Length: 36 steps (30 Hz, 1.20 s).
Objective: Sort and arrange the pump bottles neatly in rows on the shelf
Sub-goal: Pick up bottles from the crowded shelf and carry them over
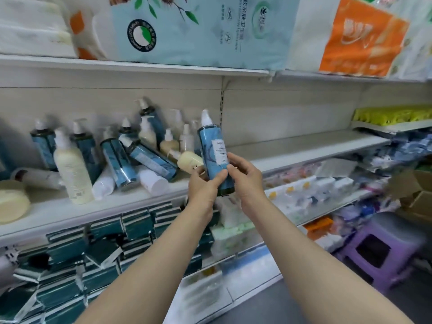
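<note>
Left hand [203, 188] and right hand [246, 181] grip one blue bottle [214, 152] (upright); shelf [131, 202] pile uncountable.

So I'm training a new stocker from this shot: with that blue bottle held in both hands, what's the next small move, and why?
Probably carry the blue bottle right and stand it upright on the bare stretch of shelf. Both the left hand and right hand already hold it upright, and the bottles to the left lie in a jumbled heap, leaving no tidy spot there to start a row.
</note>
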### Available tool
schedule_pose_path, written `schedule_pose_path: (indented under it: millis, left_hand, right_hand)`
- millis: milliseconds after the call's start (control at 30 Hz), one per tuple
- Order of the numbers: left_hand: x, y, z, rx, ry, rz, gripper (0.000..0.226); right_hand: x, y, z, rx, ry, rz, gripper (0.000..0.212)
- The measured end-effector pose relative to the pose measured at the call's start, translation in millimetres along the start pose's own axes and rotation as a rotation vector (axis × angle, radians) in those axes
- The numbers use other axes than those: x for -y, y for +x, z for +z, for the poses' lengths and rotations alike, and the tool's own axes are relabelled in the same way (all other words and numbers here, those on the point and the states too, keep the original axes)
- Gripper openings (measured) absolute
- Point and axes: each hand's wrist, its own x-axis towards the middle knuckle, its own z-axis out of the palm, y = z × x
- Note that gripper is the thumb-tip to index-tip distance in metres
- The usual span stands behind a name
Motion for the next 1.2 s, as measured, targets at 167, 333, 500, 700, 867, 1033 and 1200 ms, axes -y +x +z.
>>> schedule_pose_path:
  millis: [167, 333, 500, 700, 867, 1033, 1200]
  left_hand:
    - [7.0, 23.1, 24.6, 0.005, 0.143, 0.095, 0.044]
    - [23.1, 61.0, 40.7, 0.069, 0.042, 0.099, 0.042]
    - [27.6, 110.1, 64.2, 0.115, -0.037, 0.03, 0.038]
    - [40.0, 156.5, 79.5, 0.076, -0.061, -0.002, 0.032]
    - [49.1, 175.0, 109.7, 0.121, -0.095, -0.048, 0.038]
    - [66.4, 187.0, 158.5, 0.252, -0.119, -0.152, 0.038]
    - [98.2, 175.9, 233.9, 0.213, -0.158, -0.19, 0.035]
  right_hand:
    - [-8.7, 34.4, -6.1, -0.009, 0.069, 0.103, 0.028]
    - [-14.7, 74.1, -14.6, 0.095, 0.044, 0.103, 0.028]
    - [-16.0, 128.3, -23.6, 0.1, -0.018, 0.03, 0.028]
    - [-30.6, 173.8, -38.9, 0.086, 0.006, 0.027, 0.04]
    - [-39.5, 202.6, -69.2, 0.079, 0.063, 0.048, 0.055]
    - [-40.6, 234.5, -127.3, 0.107, 0.133, 0.076, 0.038]
    - [-40.0, 263.6, -210.1, 0.073, 0.14, 0.094, 0.044]
